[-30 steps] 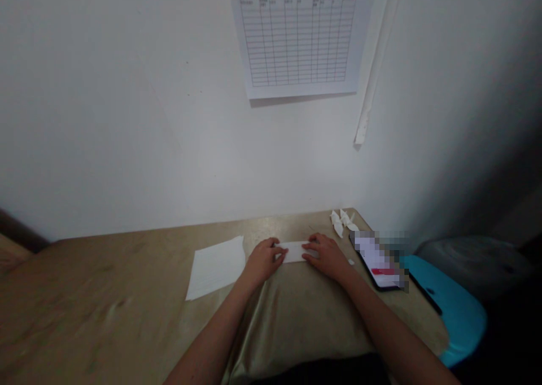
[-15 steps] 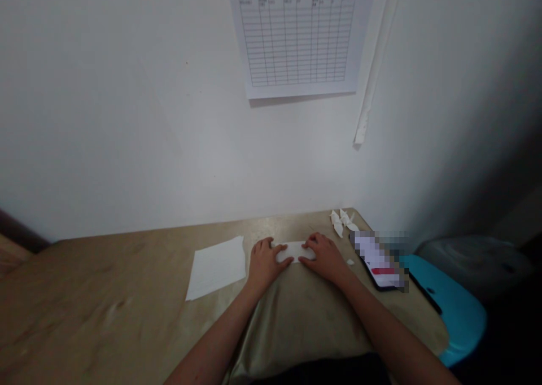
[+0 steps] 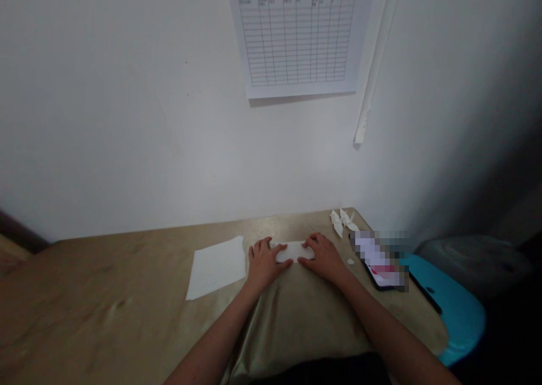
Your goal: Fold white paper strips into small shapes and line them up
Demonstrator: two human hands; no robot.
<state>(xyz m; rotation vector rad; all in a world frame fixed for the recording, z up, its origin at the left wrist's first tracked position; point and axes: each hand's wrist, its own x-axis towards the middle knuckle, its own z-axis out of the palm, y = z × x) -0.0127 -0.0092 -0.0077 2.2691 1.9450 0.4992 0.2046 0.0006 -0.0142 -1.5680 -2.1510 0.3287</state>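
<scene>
A small white strip of paper (image 3: 295, 252), seemingly folded, lies on the brown cloth-covered table between my two hands. My left hand (image 3: 263, 263) holds its left end, thumb at the near edge and forefinger towards the far edge. At the right end, my right hand (image 3: 325, 257) grips the strip the same way, with its thumb tip close to the left thumb. Both palms face down, low over the cloth. A larger white sheet of paper (image 3: 217, 269) lies flat just left of my left hand.
Small folded white paper pieces (image 3: 342, 222) sit at the far right corner. A paper scrap (image 3: 350, 262) and a phone (image 3: 379, 261), partly blurred, lie right of my hands. Beyond the table's right edge is a turquoise stool (image 3: 461, 306). A printed chart (image 3: 300, 40) hangs on the wall.
My hands stay almost in place on the paper strip, with only a slight shift of the fingers. Nothing else has visibly moved.
</scene>
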